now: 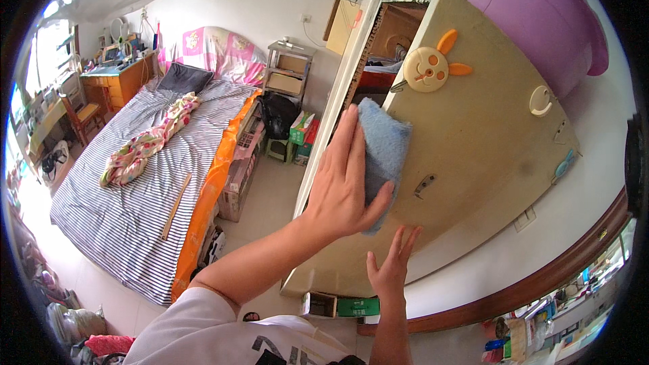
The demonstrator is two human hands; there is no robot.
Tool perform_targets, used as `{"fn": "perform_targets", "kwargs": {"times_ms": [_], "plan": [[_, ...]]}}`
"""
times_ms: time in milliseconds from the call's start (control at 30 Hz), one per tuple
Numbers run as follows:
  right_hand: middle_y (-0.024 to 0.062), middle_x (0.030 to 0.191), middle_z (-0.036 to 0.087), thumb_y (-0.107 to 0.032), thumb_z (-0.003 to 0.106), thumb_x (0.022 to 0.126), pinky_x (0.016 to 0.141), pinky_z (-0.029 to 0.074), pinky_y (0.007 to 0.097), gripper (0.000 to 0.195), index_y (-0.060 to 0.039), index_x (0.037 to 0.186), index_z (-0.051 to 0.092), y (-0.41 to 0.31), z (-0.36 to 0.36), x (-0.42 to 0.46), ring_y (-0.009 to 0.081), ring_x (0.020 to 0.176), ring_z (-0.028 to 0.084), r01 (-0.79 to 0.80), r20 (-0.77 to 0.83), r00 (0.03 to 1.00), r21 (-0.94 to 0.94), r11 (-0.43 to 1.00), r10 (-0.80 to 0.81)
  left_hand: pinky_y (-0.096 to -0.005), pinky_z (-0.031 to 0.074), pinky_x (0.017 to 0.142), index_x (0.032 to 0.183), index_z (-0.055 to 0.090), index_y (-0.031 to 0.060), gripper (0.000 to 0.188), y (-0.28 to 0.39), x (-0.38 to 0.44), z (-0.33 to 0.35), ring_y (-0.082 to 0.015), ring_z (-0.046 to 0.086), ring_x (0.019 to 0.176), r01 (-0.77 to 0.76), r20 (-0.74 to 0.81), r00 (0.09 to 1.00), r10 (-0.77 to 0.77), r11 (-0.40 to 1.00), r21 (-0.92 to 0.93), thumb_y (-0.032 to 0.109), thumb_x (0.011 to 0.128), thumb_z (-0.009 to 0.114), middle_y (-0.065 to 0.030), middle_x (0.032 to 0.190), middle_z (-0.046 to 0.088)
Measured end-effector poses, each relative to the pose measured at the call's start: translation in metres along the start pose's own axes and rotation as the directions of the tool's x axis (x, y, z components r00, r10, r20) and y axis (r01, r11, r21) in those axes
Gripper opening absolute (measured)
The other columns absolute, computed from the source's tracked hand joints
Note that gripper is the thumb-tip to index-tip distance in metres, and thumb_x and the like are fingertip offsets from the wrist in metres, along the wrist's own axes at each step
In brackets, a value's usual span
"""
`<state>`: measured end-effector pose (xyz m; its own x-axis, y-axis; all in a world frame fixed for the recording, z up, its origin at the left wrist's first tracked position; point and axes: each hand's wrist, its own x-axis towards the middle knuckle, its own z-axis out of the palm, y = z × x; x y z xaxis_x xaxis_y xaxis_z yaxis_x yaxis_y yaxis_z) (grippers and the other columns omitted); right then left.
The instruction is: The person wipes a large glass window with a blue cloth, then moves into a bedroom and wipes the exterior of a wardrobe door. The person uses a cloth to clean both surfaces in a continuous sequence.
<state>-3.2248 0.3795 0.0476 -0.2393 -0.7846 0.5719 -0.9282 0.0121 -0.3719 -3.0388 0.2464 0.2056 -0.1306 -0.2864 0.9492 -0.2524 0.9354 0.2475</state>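
My left hand (340, 182) lies over a folded blue cloth (386, 147), pressing it against the front edge of a beige cabinet's side panel (471, 162). The thumb rests on the cloth's lower part. Lower down, my right hand (393, 263) is near the same panel with its fingers apart and nothing in it; whether the fingertips touch the panel cannot be told. Above the cloth a cream rabbit-face ornament with orange ears (427, 69) is fixed to the panel. A white round hook (541, 101) and a small metal fitting (425, 185) are also on it.
A bed with a striped sheet (152, 218) stands at the left, with a rolled blanket (152, 142) on it. A narrow shelf stand (289, 68) is at the wall. A purple plastic tub (532, 10) sits on the cabinet. Boxes (357, 307) lie at the cabinet's foot.
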Motion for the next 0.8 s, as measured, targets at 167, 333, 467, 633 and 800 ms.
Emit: {"fn": "perform_targets", "kwargs": {"times_ms": [167,333,467,633,800], "plan": [[0.0383,0.165,-0.005,-0.02,0.074,0.088,0.12,0.029,0.0602,0.101,-0.0061,0.164,0.009,-0.004,-0.004,0.001,0.0555,0.154,0.003,-0.016,0.009,1.0,0.005,1.0,0.016,-0.0521,0.036,0.116,0.156,0.026,-0.0089,0.091,0.006,0.026,0.011,-0.0554,0.036,0.143,-0.068,-0.024,0.997,0.069,0.997,0.024,0.017,0.083,0.072,-0.0392,0.16,0.022],[0.037,0.165,-0.005,-0.02,0.074,0.088,0.121,0.027,0.0605,0.1,-0.0061,0.164,0.01,-0.004,-0.004,0.0,0.0552,0.154,0.003,-0.026,0.008,1.0,-0.009,1.0,0.026,-0.0533,0.041,0.112,0.155,0.028,-0.0083,0.09,0.001,0.019,0.024,-0.0548,0.042,0.139,-0.095,-0.056,0.993,0.105,0.983,0.157,0.018,0.082,0.073,-0.0388,0.158,0.026],[0.0357,0.166,-0.005,-0.02,0.074,0.087,0.122,0.026,0.0599,0.101,-0.0077,0.164,0.01,-0.003,-0.002,-0.001,0.0542,0.154,0.002,-0.027,0.012,1.0,-0.01,1.0,0.027,-0.0536,0.042,0.111,0.155,0.03,-0.0082,0.088,-0.005,-0.001,0.025,-0.0545,0.042,0.139,-0.082,-0.03,0.996,0.087,0.988,0.131,0.017,0.082,0.074,-0.0391,0.157,0.029],[0.0354,0.166,-0.006,-0.02,0.075,0.087,0.123,0.025,0.0589,0.102,-0.0096,0.165,0.01,-0.005,-0.003,0.0,0.0535,0.155,0.002,-0.049,0.019,0.999,0.026,0.998,0.048,-0.0537,0.04,0.113,0.156,0.025,-0.0078,0.09,-0.013,-0.028,0.026,-0.055,0.04,0.14,-0.061,0.016,0.998,0.06,0.996,0.071,0.011,0.082,0.072,-0.0391,0.157,0.028],[0.0356,0.166,-0.006,-0.019,0.076,0.086,0.122,0.026,0.0588,0.103,-0.01,0.165,0.01,-0.007,-0.004,0.003,0.0541,0.154,0.002,-0.05,0.016,0.999,0.013,0.999,0.049,-0.0521,0.035,0.117,0.158,0.02,-0.0071,0.087,-0.023,-0.048,0.025,-0.0545,0.038,0.142,0.001,0.03,1.0,0.003,0.994,-0.113,-0.002,0.083,0.063,-0.0374,0.157,0.03]]}}
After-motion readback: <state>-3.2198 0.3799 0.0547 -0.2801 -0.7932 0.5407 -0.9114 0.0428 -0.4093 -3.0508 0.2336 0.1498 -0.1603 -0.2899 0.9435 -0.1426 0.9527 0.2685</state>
